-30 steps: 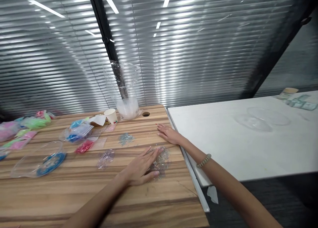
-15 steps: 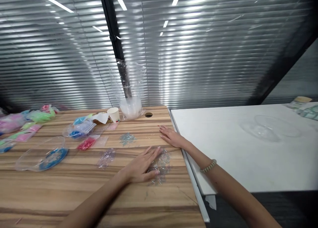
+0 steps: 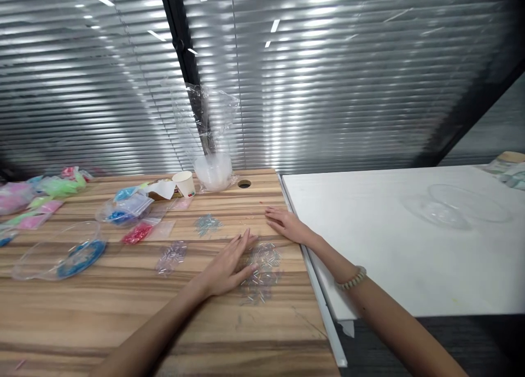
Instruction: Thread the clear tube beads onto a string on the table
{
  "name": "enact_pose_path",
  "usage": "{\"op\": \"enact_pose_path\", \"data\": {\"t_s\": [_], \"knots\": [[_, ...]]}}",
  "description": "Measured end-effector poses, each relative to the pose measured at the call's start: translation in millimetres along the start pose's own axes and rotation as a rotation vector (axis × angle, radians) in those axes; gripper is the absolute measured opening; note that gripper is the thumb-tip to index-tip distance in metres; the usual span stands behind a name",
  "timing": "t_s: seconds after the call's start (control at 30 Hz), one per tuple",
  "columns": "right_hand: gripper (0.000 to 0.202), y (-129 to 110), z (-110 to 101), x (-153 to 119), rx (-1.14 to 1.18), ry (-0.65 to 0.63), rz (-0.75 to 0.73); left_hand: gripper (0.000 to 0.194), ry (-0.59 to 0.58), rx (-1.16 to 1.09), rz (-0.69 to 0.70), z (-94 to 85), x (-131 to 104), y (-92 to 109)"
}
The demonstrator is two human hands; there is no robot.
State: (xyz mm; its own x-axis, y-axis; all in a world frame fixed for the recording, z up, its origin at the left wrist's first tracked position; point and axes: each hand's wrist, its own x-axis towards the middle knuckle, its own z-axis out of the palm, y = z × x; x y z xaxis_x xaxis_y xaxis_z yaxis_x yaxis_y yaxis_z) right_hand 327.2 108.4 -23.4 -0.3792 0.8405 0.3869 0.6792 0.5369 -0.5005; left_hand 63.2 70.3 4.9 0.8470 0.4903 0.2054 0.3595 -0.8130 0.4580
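My left hand is open, its fingers stretched out at the left edge of a spread of clear tube beads on the wooden table. The thumb touches or hovers over the beads; I cannot tell which. My right hand lies open and flat near the table's right edge, beyond the beads, with a beaded bracelet on its wrist. Left of my left hand lies a pile of purplish tube beads. Farther back is a pile of grey-blue tube beads.
A bag of red beads, an open clear container with blue beads, a paper cup and a plastic-wrapped white bowl stand left and back. Colourful bags lie far left. A white table adjoins at right, bearing clear plastic lids.
My left hand has drawn slightly left off the clear beads, uncovering more of them, and its fingers are closer together. My right hand stays almost in place. The view has shifted a little.
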Motion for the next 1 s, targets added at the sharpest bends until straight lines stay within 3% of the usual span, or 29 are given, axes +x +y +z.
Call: {"op": "enact_pose_path", "data": {"t_s": [0.13, 0.27, 0.43, 0.7, 0.87, 1.0], "knots": [[0.038, -10, -9, -4, 0.199, 0.014, 0.007, 0.075, 0.033, -0.036, -0.012, 1.4, 1, 0], [0.037, -17, -21, -5, 0.383, -0.125, -0.003, 0.074, 0.072, -0.044, -0.039, 3.0, 0, -1], [0.033, -21, -28, -4, 0.462, -0.244, -0.006, 0.069, -0.052, 0.025, 0.003, 3.8, 4, -1], [0.027, -22, -12, -2, 0.41, -0.188, -0.029, 0.062, -0.143, 0.096, -0.013, 0.0, 9, 5], [0.028, -27, -2, -3, 0.374, -0.09, 0.015, 0.059, -0.104, 0.101, -0.028, 2.2, 9, 3], [0.026, -31, 1, -3, 0.395, -0.093, 0.038, 0.056, -0.028, 0.11, -0.076, 7.4, 7, -2]]}}
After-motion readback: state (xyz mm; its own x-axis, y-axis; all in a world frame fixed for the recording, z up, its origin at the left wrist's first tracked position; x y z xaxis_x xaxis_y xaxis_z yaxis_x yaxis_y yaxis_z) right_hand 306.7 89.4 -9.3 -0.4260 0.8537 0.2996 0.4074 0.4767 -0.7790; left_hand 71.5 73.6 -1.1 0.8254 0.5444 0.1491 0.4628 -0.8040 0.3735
